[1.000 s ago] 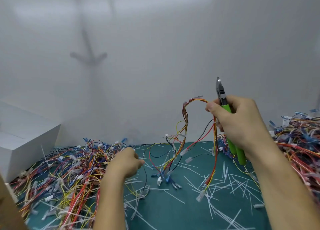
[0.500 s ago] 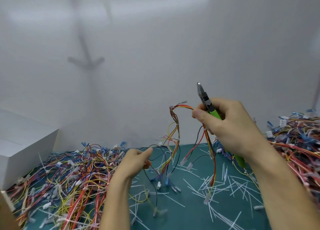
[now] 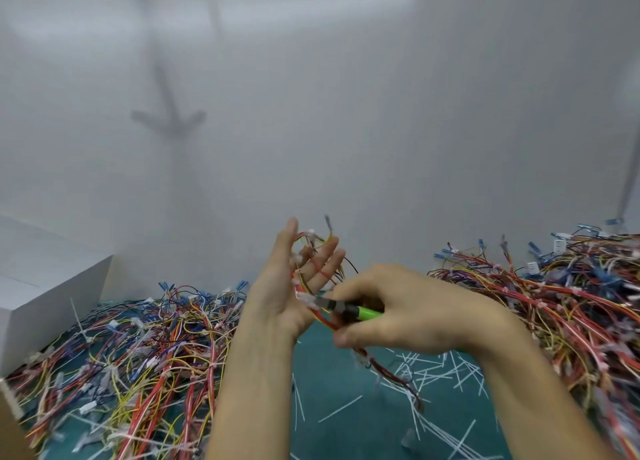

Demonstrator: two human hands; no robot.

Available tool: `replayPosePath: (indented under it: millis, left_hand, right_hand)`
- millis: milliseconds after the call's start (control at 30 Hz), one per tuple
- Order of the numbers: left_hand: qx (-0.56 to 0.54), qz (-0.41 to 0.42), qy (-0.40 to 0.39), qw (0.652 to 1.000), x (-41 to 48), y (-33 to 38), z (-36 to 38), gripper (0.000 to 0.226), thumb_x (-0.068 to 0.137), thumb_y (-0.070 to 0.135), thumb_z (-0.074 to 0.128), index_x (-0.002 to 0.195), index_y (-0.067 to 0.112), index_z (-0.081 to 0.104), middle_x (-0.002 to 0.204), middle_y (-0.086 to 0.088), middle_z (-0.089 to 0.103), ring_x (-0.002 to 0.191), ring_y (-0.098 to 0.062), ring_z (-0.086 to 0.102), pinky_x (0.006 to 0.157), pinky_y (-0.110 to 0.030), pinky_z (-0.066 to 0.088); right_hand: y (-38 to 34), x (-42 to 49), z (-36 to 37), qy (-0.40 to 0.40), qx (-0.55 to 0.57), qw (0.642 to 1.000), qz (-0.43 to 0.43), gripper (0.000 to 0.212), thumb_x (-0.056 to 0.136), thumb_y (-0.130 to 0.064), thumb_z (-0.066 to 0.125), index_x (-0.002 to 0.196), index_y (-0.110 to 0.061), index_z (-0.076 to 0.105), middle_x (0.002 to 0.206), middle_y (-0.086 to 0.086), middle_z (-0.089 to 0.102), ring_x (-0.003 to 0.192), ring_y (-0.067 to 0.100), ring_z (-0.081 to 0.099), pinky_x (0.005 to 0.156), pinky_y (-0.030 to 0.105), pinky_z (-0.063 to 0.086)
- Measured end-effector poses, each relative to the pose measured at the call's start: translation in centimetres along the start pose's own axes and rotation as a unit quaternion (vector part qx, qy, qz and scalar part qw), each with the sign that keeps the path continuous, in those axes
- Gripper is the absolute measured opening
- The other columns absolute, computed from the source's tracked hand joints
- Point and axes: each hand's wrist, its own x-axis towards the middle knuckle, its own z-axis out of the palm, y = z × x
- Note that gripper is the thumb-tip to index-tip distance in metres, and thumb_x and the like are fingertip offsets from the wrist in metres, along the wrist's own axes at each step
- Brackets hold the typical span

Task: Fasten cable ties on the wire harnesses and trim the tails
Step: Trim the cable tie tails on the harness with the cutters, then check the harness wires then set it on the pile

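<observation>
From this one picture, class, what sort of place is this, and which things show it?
Probably a wire-harness assembly bench: piles of coloured harnesses, trimmed tie tails on the green mat, green-handled cutters in the right hand.

Wire piles [image 3: 138,348] left and right [image 3: 568,297] on mat [image 3: 346,425], box [image 3: 45,286] far left.

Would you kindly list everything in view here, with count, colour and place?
held harness: one, red and yellow wires, across the left hand's fingers, trailing below the right hand
cutters: one, green handle, tip at the held harness
left harness pile: one, mixed colours, left of mat
right harness pile: one, mixed colours, right
tie tails: many, white, scattered on mat
mat: one, teal, centre
box: one, white, far left
left hand: raised, fingers straight
right hand: grips cutters
</observation>
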Motion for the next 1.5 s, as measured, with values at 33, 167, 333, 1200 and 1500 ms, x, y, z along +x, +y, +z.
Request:
replayPosePath:
  millis: [33,167,333,1200,1500]
  left_hand:
    - [0.01,0.018,0.009,1.0,0.0,-0.1,0.2,0.021,0.082,0.03,0.071,0.083,0.014,0.057,0.089,-0.01,0.076,0.079,-0.023,0.073,0.076,-0.033,0.056]
    - [0.045,0.078,0.015,0.996,-0.5,0.2,0.4,0.011,0.086,0.008,0.064,0.094,0.014,0.066,0.075,0.002,0.073,0.059,-0.007,0.067,0.065,-0.025,0.052]
    - [0.179,0.179,0.027,0.967,-1.8,1.4,0.1,0.019,0.085,0.0,0.061,0.09,0.017,0.07,0.074,0.0,0.072,0.056,-0.008,0.062,0.069,-0.025,0.049]
    - [0.471,0.369,-0.039,0.8,-3.3,2.1,0.4,0.046,0.091,-0.002,0.047,0.105,0.042,0.051,0.069,0.016,0.065,0.059,-0.007,0.056,0.064,-0.024,0.051]
    - [0.51,0.377,-0.103,0.767,-3.4,1.3,1.2,0.049,0.091,-0.006,0.046,0.113,0.038,0.046,0.073,0.011,0.061,0.058,-0.011,0.049,0.06,-0.018,0.046]
  right_hand:
    - [0.1,-0.1,0.0,-0.014,-0.009,1.0,0.003,0.021,0.088,-0.027,0.073,0.071,-0.025,0.062,0.065,-0.004,0.053,0.062,0.006,0.045,0.063,0.028,0.037]
    - [0.4,-0.6,-0.4,0.023,0.059,0.998,-0.002,0.022,0.088,-0.035,0.072,0.084,-0.014,0.072,0.067,0.001,0.057,0.062,0.007,0.05,0.059,0.02,0.039]
    - [2.9,0.3,-0.7,0.186,0.123,0.969,0.107,0.051,0.09,-0.06,0.053,0.082,-0.014,0.071,0.065,-0.003,0.064,0.062,0.012,0.063,0.067,0.031,0.051]
    - [15.2,5.0,12.4,0.105,-0.274,0.869,0.399,0.061,0.099,-0.063,0.03,0.135,-0.015,0.038,0.137,0.012,0.041,0.125,0.03,0.038,0.101,0.041,0.033]
    - [7.6,4.9,3.5,0.294,0.373,0.852,0.22,0.054,0.104,-0.04,0.035,0.09,-0.001,0.069,0.07,0.01,0.072,0.053,0.021,0.064,0.047,0.026,0.048]
